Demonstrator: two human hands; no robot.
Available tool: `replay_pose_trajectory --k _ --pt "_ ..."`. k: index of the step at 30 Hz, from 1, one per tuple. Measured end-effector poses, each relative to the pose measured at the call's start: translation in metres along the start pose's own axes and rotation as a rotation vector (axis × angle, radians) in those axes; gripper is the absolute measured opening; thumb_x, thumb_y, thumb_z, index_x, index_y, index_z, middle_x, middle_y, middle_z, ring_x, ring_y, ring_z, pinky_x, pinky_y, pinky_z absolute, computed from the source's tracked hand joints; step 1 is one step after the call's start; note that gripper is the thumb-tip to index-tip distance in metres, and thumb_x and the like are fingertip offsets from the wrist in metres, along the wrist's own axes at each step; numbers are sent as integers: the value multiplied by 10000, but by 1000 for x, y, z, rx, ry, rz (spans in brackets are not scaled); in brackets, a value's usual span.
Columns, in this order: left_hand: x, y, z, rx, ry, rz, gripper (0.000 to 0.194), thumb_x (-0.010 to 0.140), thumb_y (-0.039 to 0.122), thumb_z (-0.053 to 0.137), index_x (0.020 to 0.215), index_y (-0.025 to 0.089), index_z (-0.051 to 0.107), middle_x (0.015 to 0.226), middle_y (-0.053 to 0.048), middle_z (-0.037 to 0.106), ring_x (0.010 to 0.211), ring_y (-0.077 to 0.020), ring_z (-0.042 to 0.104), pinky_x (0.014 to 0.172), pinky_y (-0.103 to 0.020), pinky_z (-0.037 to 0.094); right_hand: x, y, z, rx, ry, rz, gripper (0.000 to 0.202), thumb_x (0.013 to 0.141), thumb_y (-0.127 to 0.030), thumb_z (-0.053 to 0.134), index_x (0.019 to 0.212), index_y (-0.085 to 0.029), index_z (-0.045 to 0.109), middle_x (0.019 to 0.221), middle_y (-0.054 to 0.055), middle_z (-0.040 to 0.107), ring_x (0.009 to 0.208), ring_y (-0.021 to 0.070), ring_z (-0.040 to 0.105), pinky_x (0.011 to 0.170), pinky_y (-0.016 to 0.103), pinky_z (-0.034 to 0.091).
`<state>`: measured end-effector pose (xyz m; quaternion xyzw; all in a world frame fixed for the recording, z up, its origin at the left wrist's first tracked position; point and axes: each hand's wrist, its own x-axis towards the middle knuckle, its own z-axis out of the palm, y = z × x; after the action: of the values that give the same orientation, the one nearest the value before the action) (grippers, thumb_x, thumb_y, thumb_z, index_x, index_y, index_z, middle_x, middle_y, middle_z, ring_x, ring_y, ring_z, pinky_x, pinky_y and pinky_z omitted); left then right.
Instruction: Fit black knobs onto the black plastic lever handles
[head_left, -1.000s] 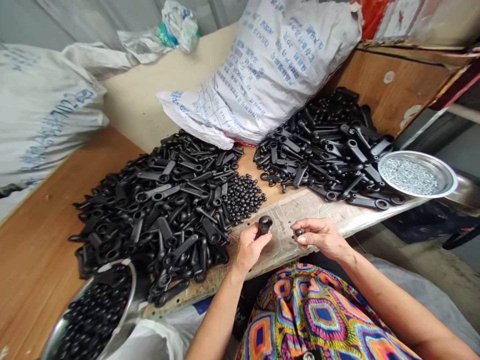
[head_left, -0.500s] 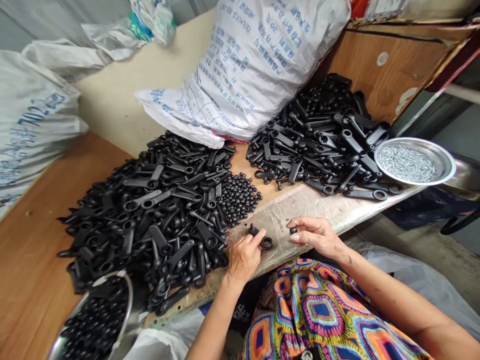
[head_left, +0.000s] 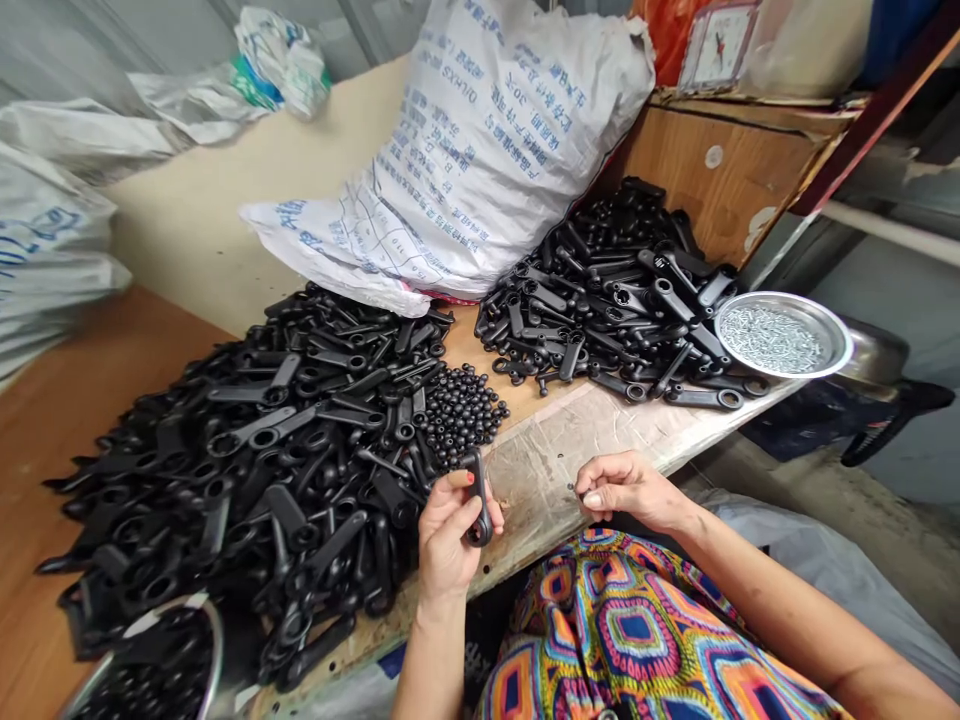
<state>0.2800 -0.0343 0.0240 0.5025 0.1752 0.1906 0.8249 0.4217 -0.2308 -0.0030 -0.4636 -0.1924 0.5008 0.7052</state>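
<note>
Sack [head_left: 45,250] of white woven plastic, with blue writing, is at the far left. Below it, in the lower corner, is a metal bowl [head_left: 217,640] which contains black balls. Next comes the large heap of black crank levers [head_left: 225,450], lying in all directions on the wooden table [head_left: 161,330]. At its right side is a small pile of black beads [head_left: 465,410], and behind both leans a printed white sack [head_left: 487,150]. The left hand [head_left: 450,530] is near the front edge, its thumb and fingers closed around one crank lever [head_left: 478,500], which has its ring end toward the person. To the right, the right hand [head_left: 630,490] has thumb and fingertips pinched on a small dark piece [head_left: 580,492], mostly hidden, so I cannot tell its kind. Behind this hand is a second heap of levers [head_left: 622,300]. Rightmost, a round metal dish [head_left: 844,350] holds many small silvery pins [head_left: 780,340].
</note>
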Motion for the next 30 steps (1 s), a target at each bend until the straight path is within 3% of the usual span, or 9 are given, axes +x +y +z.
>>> replay_pose_trajectory --k 4,8,11,13,16,20,25,30 --pt "-5 -2 1 -90 -24 -21 435 660 122 634 1069 225 529 668 42 522 450 -67 505 421 -181 405 -2 1 4 -32 -47 77 343 669 -290 736 986 -173 676 725 -1 634 601 83 538 591 213 419" --pt "-11 -10 1 -239 -117 -174 291 632 153 656 913 173 586 624 46 495 466 -56 489 435 -173 402 -2 2 10 -140 -120 134 312 717 -360 688 946 -148 679 769 26 633 641 109 540 635 245 433" --pt "-16 -20 11 -247 -101 -262 245 655 188 640 887 197 563 677 19 556 572 -127 572 475 -230 448 1 -3 15 -244 -119 70 261 757 -379 644 903 -165 671 715 10 593 625 112 506 604 242 414" --pt "-16 -25 19 -202 -78 -274 282 681 211 624 950 205 540 651 23 561 511 -122 548 434 -222 412 5 -9 18 -378 -78 -45 203 745 -353 661 846 -177 682 713 6 578 651 119 494 613 242 399" --pt "-14 -29 26 -65 30 -225 339 707 234 617 1028 170 530 560 52 499 410 -65 422 391 -180 306 15 -15 24 -473 2 -149 140 707 -302 703 782 -184 687 713 4 578 676 123 492 631 242 395" --pt "-12 -34 27 183 189 -130 349 746 275 587 1068 143 557 555 61 449 452 -56 382 426 -179 297 26 -12 38 -296 51 -145 140 706 -265 706 819 -194 662 671 -10 582 603 107 505 571 232 416" --pt "-12 -34 28 523 255 63 217 812 327 523 949 178 601 653 36 542 590 -97 501 589 -208 416 36 -2 60 -68 59 -188 155 712 -236 699 846 -188 640 653 3 626 580 125 569 541 245 460" --pt "-13 -33 28 665 266 205 191 857 277 465 976 187 584 797 2 620 757 -130 572 723 -222 450 41 4 73 27 76 -140 178 709 -255 703 858 -183 638 662 15 658 563 134 597 517 246 486"
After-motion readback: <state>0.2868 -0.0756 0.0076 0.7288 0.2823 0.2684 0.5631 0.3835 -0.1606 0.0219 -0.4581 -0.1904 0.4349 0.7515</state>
